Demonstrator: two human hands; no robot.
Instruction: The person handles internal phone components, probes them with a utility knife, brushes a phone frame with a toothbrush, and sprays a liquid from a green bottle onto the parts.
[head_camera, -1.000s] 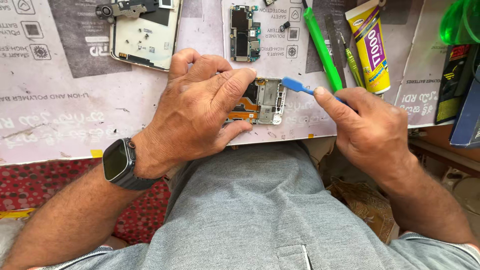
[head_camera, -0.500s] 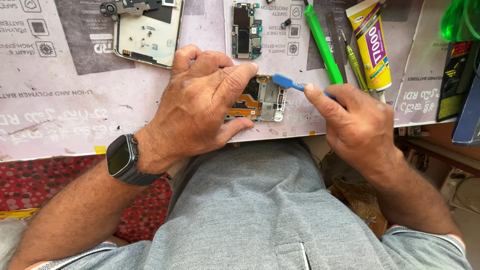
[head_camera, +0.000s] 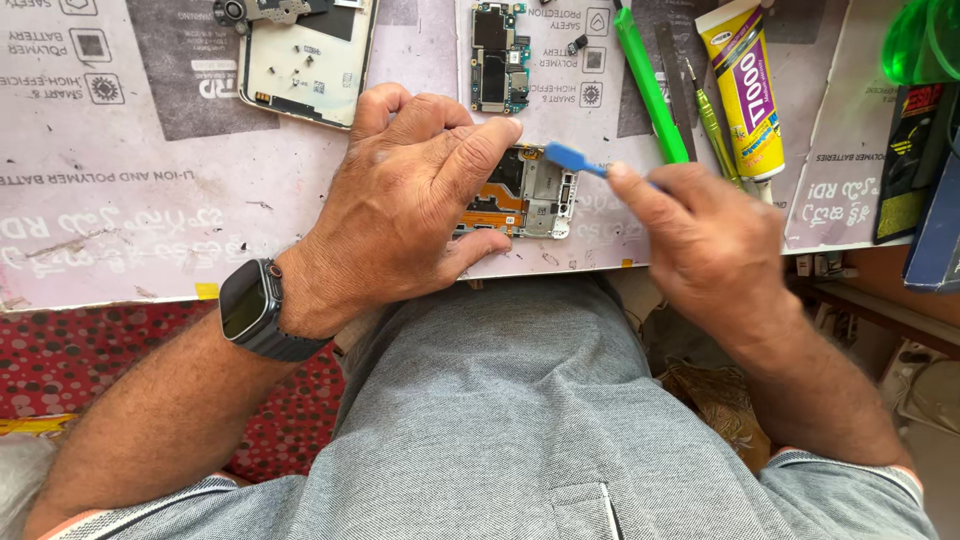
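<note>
Closest to you is your own grey shirt (head_camera: 480, 420), and just past it your two forearms run out to the edge of the work mat (head_camera: 130, 230), with the dark smartwatch (head_camera: 252, 308) on your left wrist. Your left hand (head_camera: 410, 210) is spread flat over the opened phone frame (head_camera: 525, 192), thumb hooked along its near edge and forefinger laid across its top, pinning it to the mat; only the right end of the frame, with orange flex and grey metal, shows from under your palm. Your right hand (head_camera: 715, 245) sits just to the right of it, fingers pinched shut around the blue plastic pry tool (head_camera: 572, 158), and the flat blue tip is right at the frame's upper right corner, touching or all but touching, too close to call. The hand is a little blurred. Beyond the frame, a bare circuit board (head_camera: 498, 55) lies upright on the mat, and well to its left a pale phone back housing (head_camera: 305, 55) lies tilted. To the right of the board you've got a long green tool (head_camera: 652, 85) lying diagonally, a thin green screwdriver (head_camera: 715, 135) beside it, and then the yellow glue tube (head_camera: 745, 90) with its nozzle pointing back toward you.
</note>
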